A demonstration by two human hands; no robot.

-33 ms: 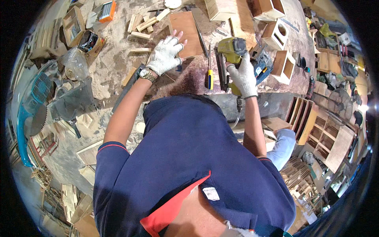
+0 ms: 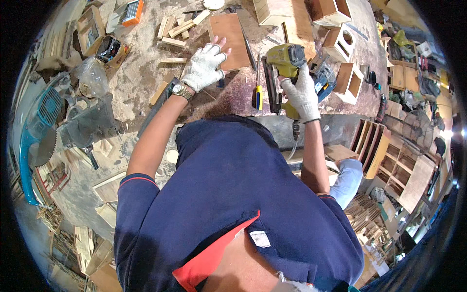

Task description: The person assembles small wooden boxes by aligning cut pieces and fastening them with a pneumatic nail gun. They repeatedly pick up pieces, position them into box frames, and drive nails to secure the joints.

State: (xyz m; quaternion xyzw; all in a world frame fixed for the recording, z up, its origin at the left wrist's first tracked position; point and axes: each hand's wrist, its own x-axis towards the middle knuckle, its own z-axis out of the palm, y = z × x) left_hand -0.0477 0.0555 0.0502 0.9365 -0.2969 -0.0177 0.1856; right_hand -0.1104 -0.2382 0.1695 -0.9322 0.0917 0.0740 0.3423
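One left hand (image 2: pixel 202 69) splayed by panel (image 2: pixel 235 41) | right hand (image 2: pixel 302 95) gripping nailer (image 2: pixel 283 56) | stained worktop (image 2: pixel 138 68) (wood scraps (image 2: pixel 182 30) about) | cluttered floor (image 2: pixel 80 182)

Navy shirt (image 2: pixel 224 180), red-trimmed sleeves (image 2: pixel 138 191); whitish gloves (image 2: pixel 202 69); metal wristwatch (image 2: pixel 182 91).

The left hand (image 2: pixel 203 67) and right hand (image 2: pixel 302 95) are gloved in off-white, with a silvery-gold watch (image 2: pixel 182 91) just behind the left. The nail gun (image 2: pixel 283 58) in the right hand is olive yellow and black. Between the hands, a screwdriver (image 2: pixel 259 98) is yellow with a dark stripe; beside the left hand, a board (image 2: pixel 235 36) is reddish brown. Just right of the right hand, a power tool (image 2: pixel 324 82) is blue and grey. Well left of both, a saw (image 2: pixel 30 138) is turquoise; behind them, the shirt (image 2: pixel 219 170) is navy, edged red.
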